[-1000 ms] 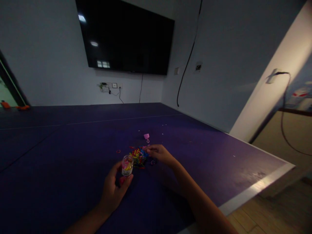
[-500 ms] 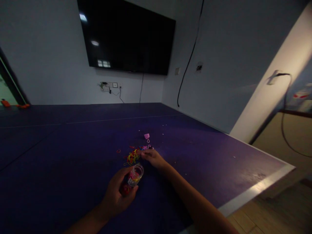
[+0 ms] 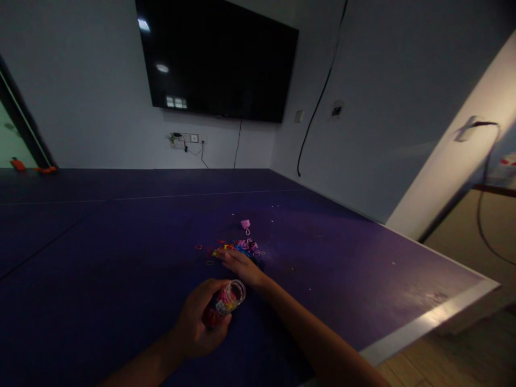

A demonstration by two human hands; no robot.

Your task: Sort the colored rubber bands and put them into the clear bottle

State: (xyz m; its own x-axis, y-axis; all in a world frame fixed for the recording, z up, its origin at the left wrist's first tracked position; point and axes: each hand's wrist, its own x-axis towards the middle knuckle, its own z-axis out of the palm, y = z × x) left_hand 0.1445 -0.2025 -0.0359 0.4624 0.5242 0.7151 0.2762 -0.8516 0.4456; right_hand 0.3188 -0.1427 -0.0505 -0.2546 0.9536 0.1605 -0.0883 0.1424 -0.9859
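Observation:
My left hand (image 3: 201, 317) is wrapped round a small clear plastic jar (image 3: 231, 298), which is tilted with its uncovered mouth towards the upper right. Red, pink and yellow bands show through its wall. Just beyond the jar, my right hand (image 3: 239, 264) lies low over a heap of small coloured rubber bands (image 3: 244, 246), fingers stretched out to the left over the yellow ones. Its palm and part of the heap are hidden. A pink cap with a loop (image 3: 245, 224) stands behind the heap.
A pink band (image 3: 198, 247) and a yellowish band (image 3: 210, 263) lie apart, left of the heap. Small white specks dot the purple tabletop (image 3: 342, 252), whose pale edge (image 3: 431, 320) runs along the right. A television (image 3: 221, 59) hangs on the wall behind.
My right hand has shifted slightly left and now covers most of the yellow bands, while more blue and purple ones show. The jar has moved a little to the right in my left hand.

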